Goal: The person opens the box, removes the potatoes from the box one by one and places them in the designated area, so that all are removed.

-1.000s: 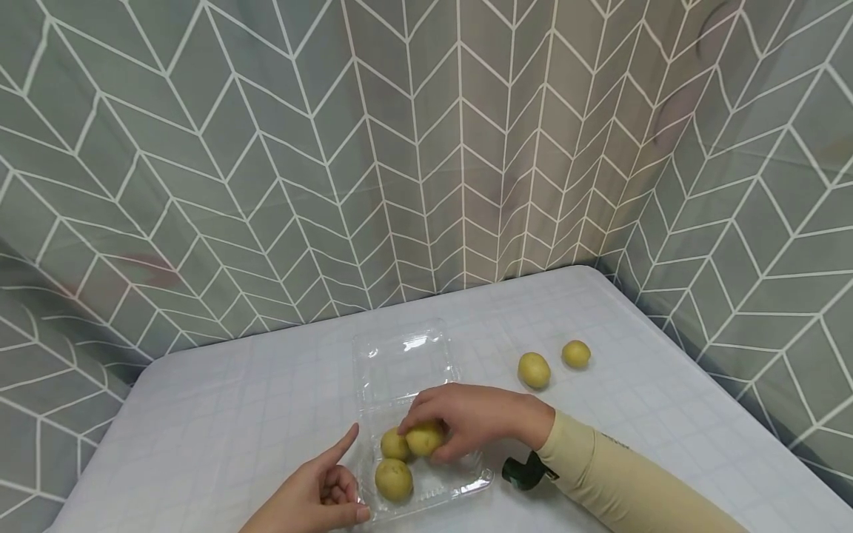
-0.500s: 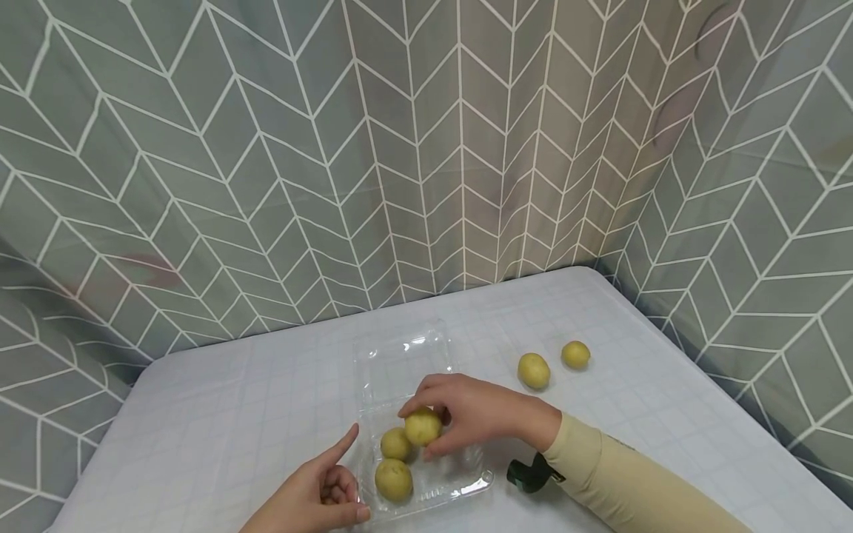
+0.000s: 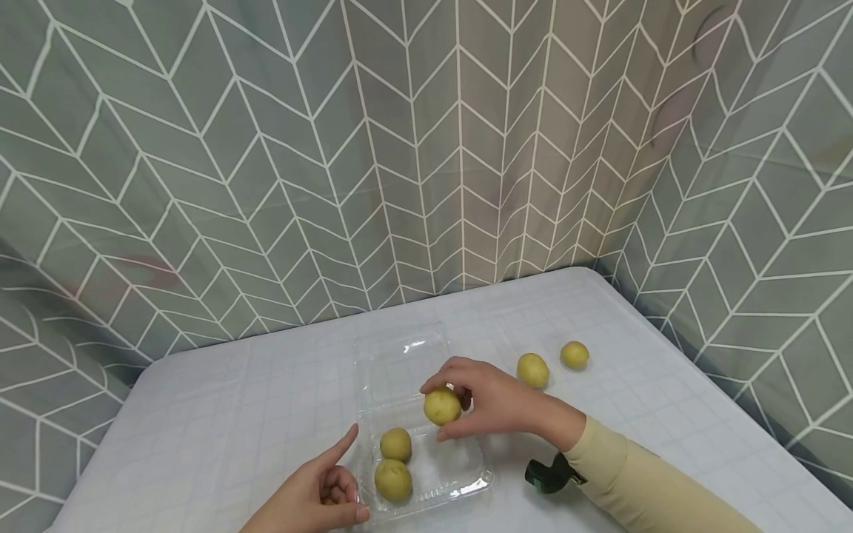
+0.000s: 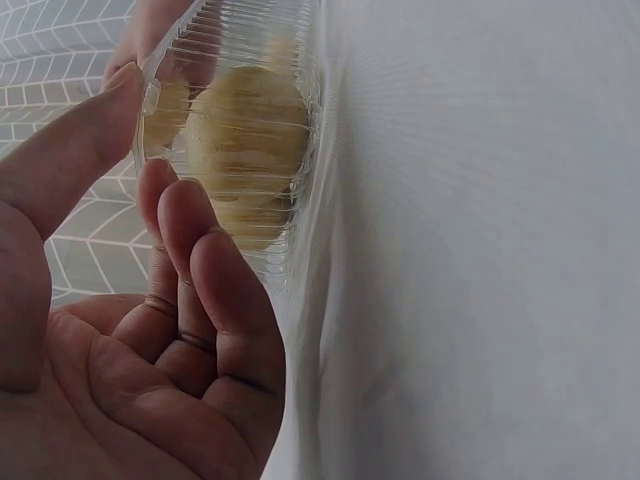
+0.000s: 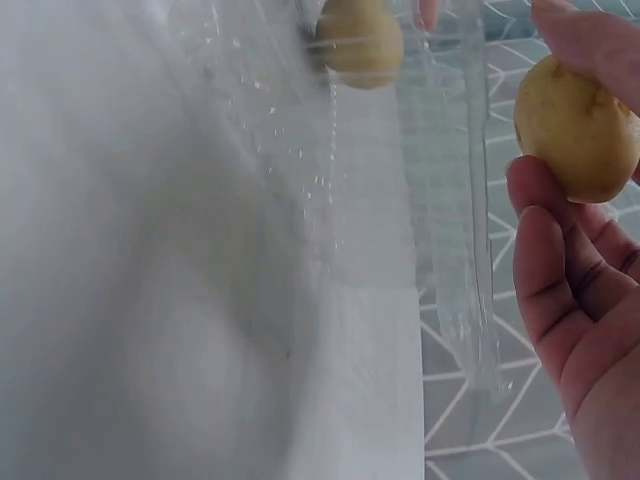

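Note:
A yellow potato (image 3: 443,406) is gripped between the thumb and fingers of my right hand (image 3: 489,400), above the back part of the clear plastic box (image 3: 443,474). In the right wrist view, the held potato (image 5: 575,130) shows small dents, and the box's wall stands beside it. Two more potatoes, one farther back (image 3: 396,445) and one nearer (image 3: 393,480), sit in the box's left side. My left hand (image 3: 313,485) lies at the box's left edge, its thumb touching the rim near the front corner. In the left wrist view, its bent fingertips (image 4: 220,270) are close against the ribbed wall.
Behind the box's base its clear lid (image 3: 403,363) lies folded back on the white tablecloth (image 3: 220,414). Two loose potatoes, a larger (image 3: 533,370) and a smaller (image 3: 574,355), rest at the back right. A patterned curtain (image 3: 413,148) hangs behind the table.
My right hand has lifted a potato from beside the other two in the box and moved it back and to the right. My left hand has stayed in place.

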Available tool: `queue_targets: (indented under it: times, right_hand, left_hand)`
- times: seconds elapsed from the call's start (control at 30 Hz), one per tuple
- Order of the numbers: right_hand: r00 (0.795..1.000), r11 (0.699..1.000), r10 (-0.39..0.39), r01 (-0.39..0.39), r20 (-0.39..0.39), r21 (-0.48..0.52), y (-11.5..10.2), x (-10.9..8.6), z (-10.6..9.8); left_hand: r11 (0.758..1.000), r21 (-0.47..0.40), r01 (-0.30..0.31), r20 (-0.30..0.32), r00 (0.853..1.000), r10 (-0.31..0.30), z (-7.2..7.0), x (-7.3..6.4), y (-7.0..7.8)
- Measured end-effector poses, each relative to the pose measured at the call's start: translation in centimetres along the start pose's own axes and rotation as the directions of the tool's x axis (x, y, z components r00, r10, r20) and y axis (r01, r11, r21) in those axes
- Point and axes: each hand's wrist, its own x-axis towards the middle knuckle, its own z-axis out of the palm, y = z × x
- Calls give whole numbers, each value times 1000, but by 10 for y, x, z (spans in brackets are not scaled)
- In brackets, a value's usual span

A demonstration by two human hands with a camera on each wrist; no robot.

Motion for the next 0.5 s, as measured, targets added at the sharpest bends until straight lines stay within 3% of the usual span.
queue_targets:
  times: [0.27,0.5]
  right_hand:
    - [996,1000,-13,12,-86,-6,7,-11,-10]
    - [990,996,90,-91,-110,3,9,-24,-20]
  left_hand:
    - [999,0,-43,7,999,43,-1,-1,0]
    - [999,-21,-26,13,1000,27,-2,-1,-2]
